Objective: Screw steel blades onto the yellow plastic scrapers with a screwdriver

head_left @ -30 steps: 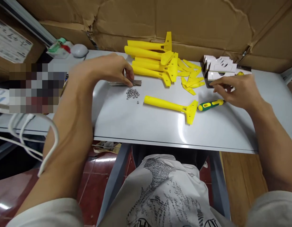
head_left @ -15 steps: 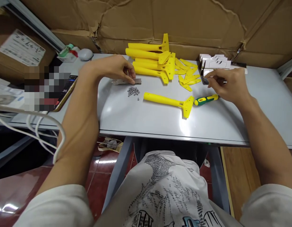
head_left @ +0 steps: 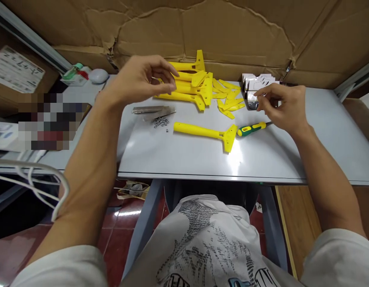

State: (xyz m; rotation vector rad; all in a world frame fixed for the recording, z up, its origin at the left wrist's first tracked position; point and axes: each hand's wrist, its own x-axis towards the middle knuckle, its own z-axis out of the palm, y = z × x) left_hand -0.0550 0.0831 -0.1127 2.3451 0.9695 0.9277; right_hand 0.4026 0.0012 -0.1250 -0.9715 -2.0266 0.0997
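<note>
My left hand [head_left: 145, 79] hovers over the left end of a pile of yellow scraper handles [head_left: 199, 89], fingers curved and apart, nothing visible in it. Below it lie thin grey strips [head_left: 150, 110], partly in a clear sleeve, and a heap of small screws [head_left: 161, 122]. My right hand [head_left: 283, 104] is pinched, thumb against fingertips, in front of a stack of white printed cards [head_left: 258, 83]; whatever it holds is too small to tell. One yellow scraper handle [head_left: 199, 130] lies alone mid-table. Near its head is a green and yellow screwdriver [head_left: 252, 129], its shaft pointing towards my right hand.
Flat yellow pieces [head_left: 232, 99] lie loose between the pile and the cards. A cardboard wall [head_left: 214, 32] backs the table [head_left: 160, 159]. At left are a white rounded object [head_left: 98, 75], a small box [head_left: 73, 77] and white cables [head_left: 57, 179] near my forearm.
My left hand has lifted off the grey strip and opened. That strip now rests against the screw heap. My right hand keeps its pinch near the cards. The whole view has shifted slightly.
</note>
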